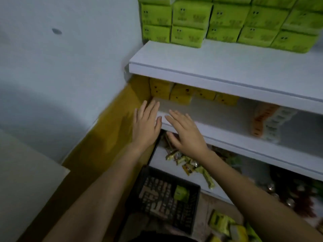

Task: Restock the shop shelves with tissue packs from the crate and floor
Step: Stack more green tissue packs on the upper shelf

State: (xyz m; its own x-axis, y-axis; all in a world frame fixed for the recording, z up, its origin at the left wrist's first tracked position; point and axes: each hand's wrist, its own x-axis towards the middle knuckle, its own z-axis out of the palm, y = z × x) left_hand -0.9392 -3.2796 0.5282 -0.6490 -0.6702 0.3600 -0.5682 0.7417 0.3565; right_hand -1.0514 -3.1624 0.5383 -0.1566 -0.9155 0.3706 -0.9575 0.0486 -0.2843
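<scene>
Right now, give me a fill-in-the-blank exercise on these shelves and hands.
The upper-shelf tissue packs are ____ in colour.
The middle-shelf tissue packs beyond the left hand and right hand are ____ in colour.
The black crate holds only ____ green pack.
Missing words: green, yellow, one.

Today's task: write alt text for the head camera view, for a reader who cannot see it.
Two empty hands, the left hand and right hand, stretch flat-fingered over the front of the middle shelf, where yellow tissue packs sit at the back. Green tissue packs are stacked on the upper shelf; below, a black crate holds one green pack.
</scene>
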